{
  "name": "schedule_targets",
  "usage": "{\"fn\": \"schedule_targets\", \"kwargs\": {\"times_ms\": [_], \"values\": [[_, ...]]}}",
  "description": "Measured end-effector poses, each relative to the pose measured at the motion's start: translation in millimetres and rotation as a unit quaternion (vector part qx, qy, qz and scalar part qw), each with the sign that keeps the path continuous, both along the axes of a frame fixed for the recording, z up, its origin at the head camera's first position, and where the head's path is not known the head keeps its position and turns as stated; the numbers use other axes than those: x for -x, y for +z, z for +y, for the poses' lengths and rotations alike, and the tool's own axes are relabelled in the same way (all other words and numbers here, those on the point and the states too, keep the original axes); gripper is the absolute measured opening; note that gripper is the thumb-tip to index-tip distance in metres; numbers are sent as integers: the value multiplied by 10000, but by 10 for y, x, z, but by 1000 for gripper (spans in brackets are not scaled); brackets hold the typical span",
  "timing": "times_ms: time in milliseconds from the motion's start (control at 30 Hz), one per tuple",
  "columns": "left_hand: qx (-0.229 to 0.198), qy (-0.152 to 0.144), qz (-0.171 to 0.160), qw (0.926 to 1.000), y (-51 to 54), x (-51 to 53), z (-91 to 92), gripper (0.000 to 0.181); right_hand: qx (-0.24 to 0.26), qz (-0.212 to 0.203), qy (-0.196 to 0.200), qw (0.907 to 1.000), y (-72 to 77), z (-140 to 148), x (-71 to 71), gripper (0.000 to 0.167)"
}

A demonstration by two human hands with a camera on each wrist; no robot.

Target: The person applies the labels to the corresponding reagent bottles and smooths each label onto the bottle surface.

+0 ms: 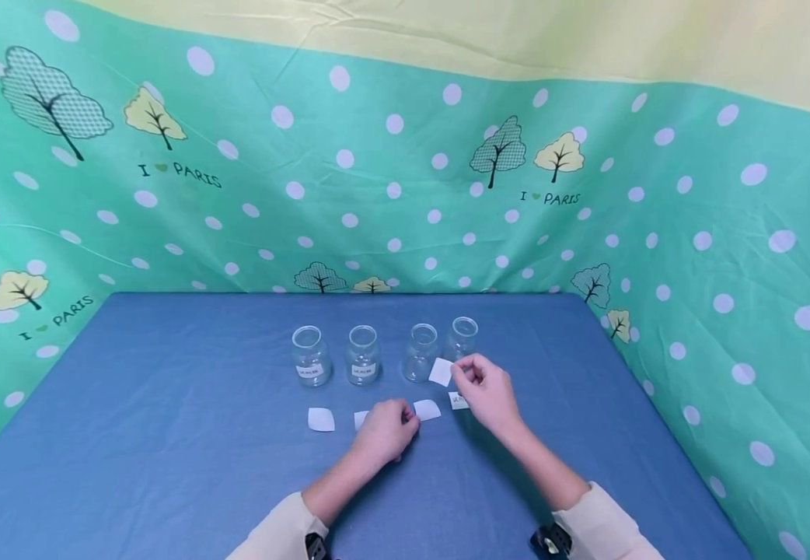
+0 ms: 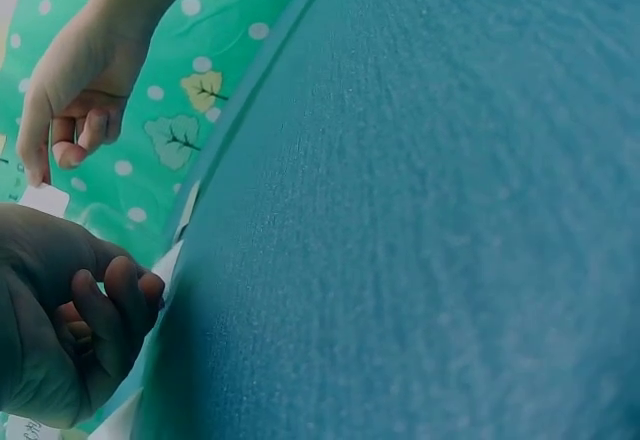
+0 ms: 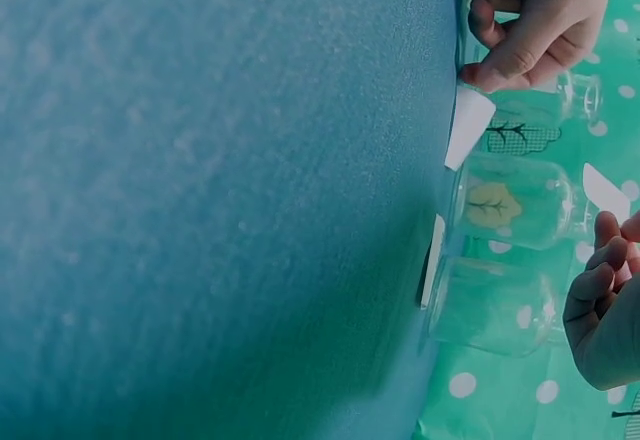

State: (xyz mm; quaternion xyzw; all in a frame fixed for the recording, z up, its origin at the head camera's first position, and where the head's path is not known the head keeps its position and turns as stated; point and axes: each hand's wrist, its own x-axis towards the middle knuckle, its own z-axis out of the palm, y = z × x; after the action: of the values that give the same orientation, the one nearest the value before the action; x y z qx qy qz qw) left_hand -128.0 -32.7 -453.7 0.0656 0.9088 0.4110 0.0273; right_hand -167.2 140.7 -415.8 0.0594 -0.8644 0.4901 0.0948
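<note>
The white slip (image 1: 441, 372) is up in the right hand (image 1: 489, 393), pinched between thumb and finger just by the clear jars (image 1: 417, 359). The left hand (image 1: 381, 430) has its fingers curled at the edge of another slip (image 1: 427, 410) on the blue table (image 1: 167, 435); I can't tell whether it grips that one. Behind hangs a green curtain (image 1: 251, 179).

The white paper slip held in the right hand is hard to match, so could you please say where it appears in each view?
Head: the white paper slip is below and just right of centre.
Left wrist: near the left edge, around mid-height, just above the left hand.
Right wrist: near the right edge, around mid-height.
Shared landmark: the right hand, holding it in all three.
</note>
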Motion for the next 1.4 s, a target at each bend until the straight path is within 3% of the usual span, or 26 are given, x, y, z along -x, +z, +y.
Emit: {"fn": "schedule_targets", "kwargs": {"times_ms": [533,767,933,1233,1400], "values": [[-109,-79,-145,9998,105,1,-62,13,-63,-15,19,10000,-20,-15,-8,7],[-262,5,275,9993,179,68,-105,11,-108,44,55,9999,-9,-19,-19,6],[-894,70,314,9955,249,98,-124,10,-182,48,71,9998,-17,-27,-29,6],[-1946,46,-169,9807,322,115,-85,17,-477,282,240,9982,-48,-69,-63,5],[-2386,110,-364,9704,321,137,-74,21,-785,672,443,9937,-62,-98,-96,7]]}}
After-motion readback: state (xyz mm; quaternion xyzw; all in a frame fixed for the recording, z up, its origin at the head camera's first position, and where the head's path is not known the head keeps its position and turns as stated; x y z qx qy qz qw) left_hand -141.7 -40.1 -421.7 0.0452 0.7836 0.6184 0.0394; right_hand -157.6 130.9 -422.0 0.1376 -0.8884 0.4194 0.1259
